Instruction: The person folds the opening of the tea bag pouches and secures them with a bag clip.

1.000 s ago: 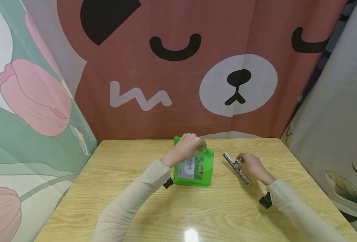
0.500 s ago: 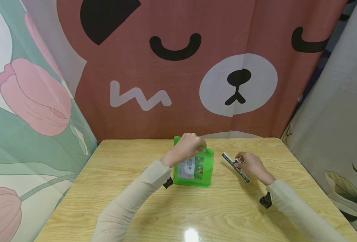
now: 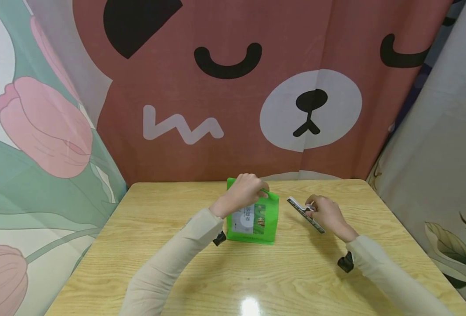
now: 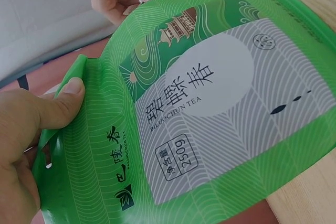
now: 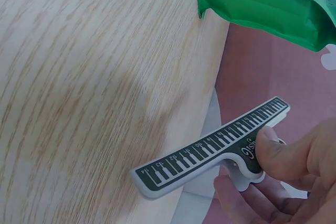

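Observation:
A green tea bag (image 4: 194, 98) with a grey label reading "Biluochun Tea" stands upright on the table in the head view. My left hand (image 3: 242, 193) grips its top edge, and in the left wrist view the thumb presses on that folded edge. To the right of the bag, my right hand (image 3: 327, 215) pinches the handle of a long bag clip (image 5: 215, 148) printed with piano keys. In the right wrist view the thumb lies on the clip's dark handle, with fingers beneath. The clip is tilted and held over the table.
A pale wooden table (image 3: 170, 272) spans the lower part of the head view. Behind it hangs a curtain (image 3: 233, 105) with a bear print. Flower-patterned cloth (image 3: 47, 127) hangs at the left and a grey cloth (image 3: 446, 145) at the right.
My right hand has raised the clip slightly and shifted it a little away and to the left. The left hand and the tea bag keep their place.

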